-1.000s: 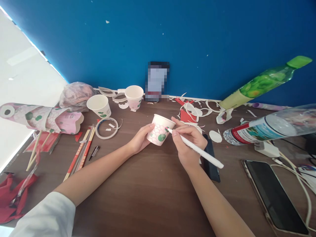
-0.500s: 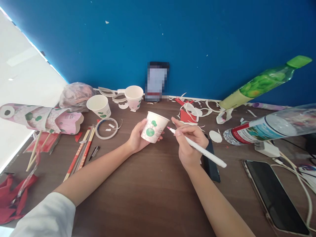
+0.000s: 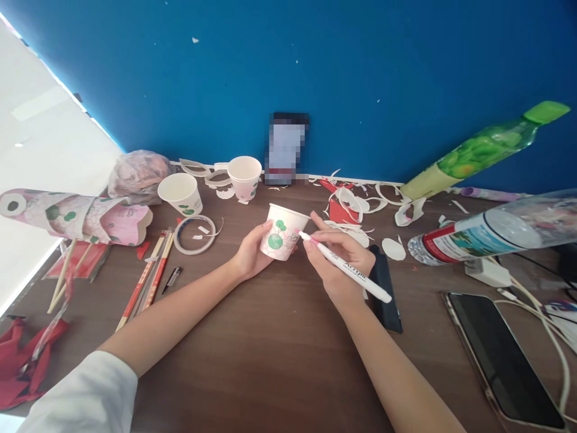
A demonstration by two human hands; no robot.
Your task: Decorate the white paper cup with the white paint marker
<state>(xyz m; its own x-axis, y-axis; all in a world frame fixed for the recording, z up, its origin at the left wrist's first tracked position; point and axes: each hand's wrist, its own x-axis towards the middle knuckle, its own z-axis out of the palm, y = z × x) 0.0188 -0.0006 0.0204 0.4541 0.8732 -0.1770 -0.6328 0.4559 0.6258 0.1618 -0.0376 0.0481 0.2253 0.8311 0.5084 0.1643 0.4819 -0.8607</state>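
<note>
A white paper cup [image 3: 282, 233] with a green plant print and pale pink lines is gripped in my left hand [image 3: 253, 249], slightly tilted above the table. My right hand [image 3: 340, 258] holds a white acrylic marker [image 3: 347, 267] between thumb and fingers. Its pink tip [image 3: 299, 232] is at the cup's right side, beside some small lettering; whether it touches the paper I cannot tell. Part of my left fingers is hidden behind the cup. Farther back stand another paper cup [image 3: 180, 195] and a stack of cups [image 3: 244, 178].
A phone [image 3: 286, 150] leans on the blue wall. Paper scraps [image 3: 356, 201], a tape roll [image 3: 195, 235], chopsticks [image 3: 146, 276] and a structure of cut cups [image 3: 76, 216] lie around. To the right are a green-capped bottle [image 3: 478, 153], a water bottle [image 3: 473, 237], another phone [image 3: 505, 355] and cables.
My right hand has moved left, bringing the marker's tip from just off the cup to its right side. The cup has turned slightly, showing more of its lettering.
</note>
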